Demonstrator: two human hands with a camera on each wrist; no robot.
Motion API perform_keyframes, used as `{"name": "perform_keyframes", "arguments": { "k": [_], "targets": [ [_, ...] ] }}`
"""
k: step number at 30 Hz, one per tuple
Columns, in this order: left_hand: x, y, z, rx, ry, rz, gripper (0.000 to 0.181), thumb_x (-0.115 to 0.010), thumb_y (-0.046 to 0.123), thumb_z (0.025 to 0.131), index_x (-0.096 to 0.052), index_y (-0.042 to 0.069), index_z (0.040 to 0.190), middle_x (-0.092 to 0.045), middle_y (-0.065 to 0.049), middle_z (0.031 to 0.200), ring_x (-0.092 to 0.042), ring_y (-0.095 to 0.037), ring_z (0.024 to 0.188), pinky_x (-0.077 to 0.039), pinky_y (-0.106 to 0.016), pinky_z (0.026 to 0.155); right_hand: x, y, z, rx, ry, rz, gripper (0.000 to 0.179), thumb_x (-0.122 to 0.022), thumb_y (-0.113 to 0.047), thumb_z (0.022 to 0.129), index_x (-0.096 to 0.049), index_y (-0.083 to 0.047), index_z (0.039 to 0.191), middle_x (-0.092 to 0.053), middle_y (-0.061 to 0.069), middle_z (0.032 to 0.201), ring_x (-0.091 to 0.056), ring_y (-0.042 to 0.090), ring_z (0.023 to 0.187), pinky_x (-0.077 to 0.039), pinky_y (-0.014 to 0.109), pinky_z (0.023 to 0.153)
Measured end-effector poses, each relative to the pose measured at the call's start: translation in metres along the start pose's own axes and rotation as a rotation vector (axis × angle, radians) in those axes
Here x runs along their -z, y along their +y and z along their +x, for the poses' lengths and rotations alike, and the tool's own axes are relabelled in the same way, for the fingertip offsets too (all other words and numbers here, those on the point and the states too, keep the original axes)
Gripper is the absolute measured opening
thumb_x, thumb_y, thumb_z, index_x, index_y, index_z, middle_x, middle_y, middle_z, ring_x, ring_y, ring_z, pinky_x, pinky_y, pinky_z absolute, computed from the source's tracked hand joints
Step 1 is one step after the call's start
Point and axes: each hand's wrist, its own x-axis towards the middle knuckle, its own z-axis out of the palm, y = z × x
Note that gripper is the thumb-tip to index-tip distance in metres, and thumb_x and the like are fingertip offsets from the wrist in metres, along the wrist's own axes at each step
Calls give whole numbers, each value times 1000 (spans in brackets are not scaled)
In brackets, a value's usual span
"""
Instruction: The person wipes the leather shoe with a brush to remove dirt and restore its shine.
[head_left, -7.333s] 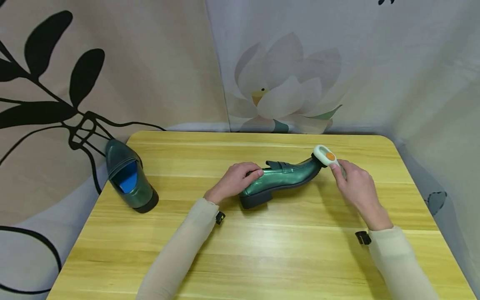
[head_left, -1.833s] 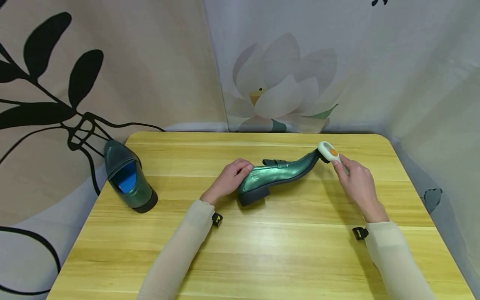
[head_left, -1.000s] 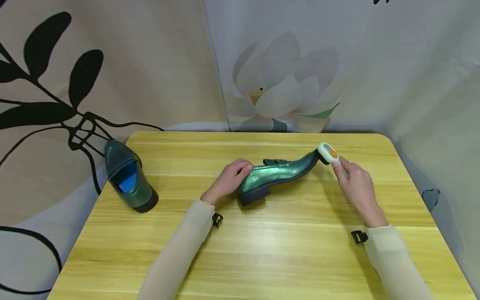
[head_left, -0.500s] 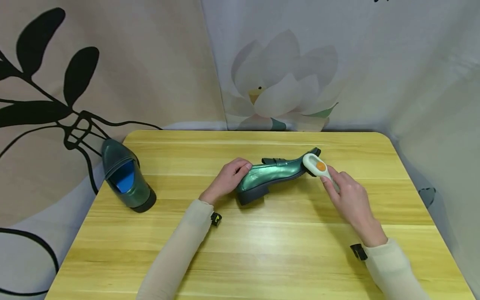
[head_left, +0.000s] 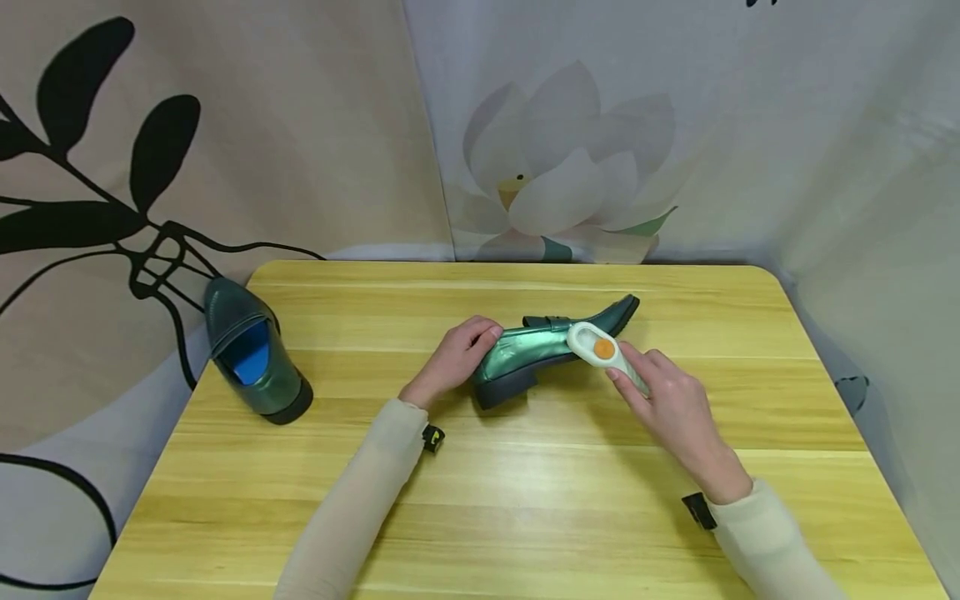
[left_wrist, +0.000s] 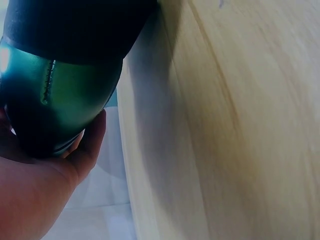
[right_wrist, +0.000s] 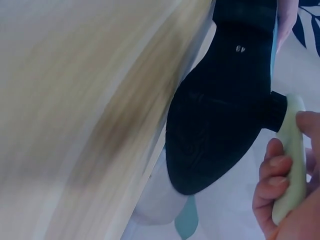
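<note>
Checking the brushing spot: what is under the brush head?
Dark bristles, seen in the right wrist view, then the held green shoe. The patch of shoe directly under the brush head is covered.

Soft glare pales the tabletop [head_left: 540, 492], while the 2 wrist views look bluish and blurry.

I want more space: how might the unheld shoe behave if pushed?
The unheld shoe would likely slide rather than roll, given its broad heel. Its toe seems to overhang the table edge, so pushing outward could tip it off.
</note>
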Motion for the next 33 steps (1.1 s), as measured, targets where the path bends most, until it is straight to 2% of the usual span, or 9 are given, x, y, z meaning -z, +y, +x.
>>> {"name": "perform_keyframes", "arguments": {
  "k": [9,17,19,22,26,29,33],
  "targets": [
    [-1,1,2,-18,8,-16,34,-48,27,112,-72,4,117,-67,-11,122,-62,-26,116,-49,-44,103,-24,-32,9,145,-86,57,47,-77,-25,94,-68,-4,135,-61,6,84,-46,10,57,-41,24,47],
    [-1,-2,0,9,5,-68,37,-47,27,112,-71,2,121,-65,-14,129,-60,-29,123,-46,-46,108,-42,-58,13,282,-155,58,45,-68,-38,101,-70,-7,133,-55,0,80,-43,8,56,-41,23,47],
    [1,-3,-2,14,13,-91,38,-46,27,112,-70,-1,124,-64,-15,130,-58,-30,126,-44,-46,111,-41,-57,13,275,-159,52,45,-70,-37,100,-70,-8,134,-54,-1,80,-42,7,56,-40,23,47],
    [3,-7,-6,30,29,-133,38,-45,24,113,-68,-2,128,-63,-15,130,-57,-31,127,-41,-46,112,-37,-51,11,211,-147,48,48,-79,-28,92,-69,-8,134,-53,0,79,-39,7,55,-36,22,46],
    [6,-11,-12,63,28,-171,36,-44,23,113,-66,1,129,-63,-14,130,-56,-30,128,-41,-47,112,-35,-45,10,141,-134,49,49,-81,-23,89,-69,-7,134,-54,2,78,-38,7,56,-35,21,47],
    [7,-12,-14,53,7,-200,35,-44,23,113,-65,1,131,-63,-15,132,-55,-31,130,-40,-48,113,-36,-48,11,151,-131,56,48,-79,-25,92,-69,-6,134,-55,2,79,-39,8,57,-36,22,47],
    [7,-10,-15,27,-19,-228,34,-47,24,112,-68,3,129,-64,-12,134,-55,-29,131,-39,-48,114,-40,-57,13,215,-135,64,46,-72,-35,99,-68,-8,135,-56,1,81,-42,8,57,-38,22,47]
  ]
}}
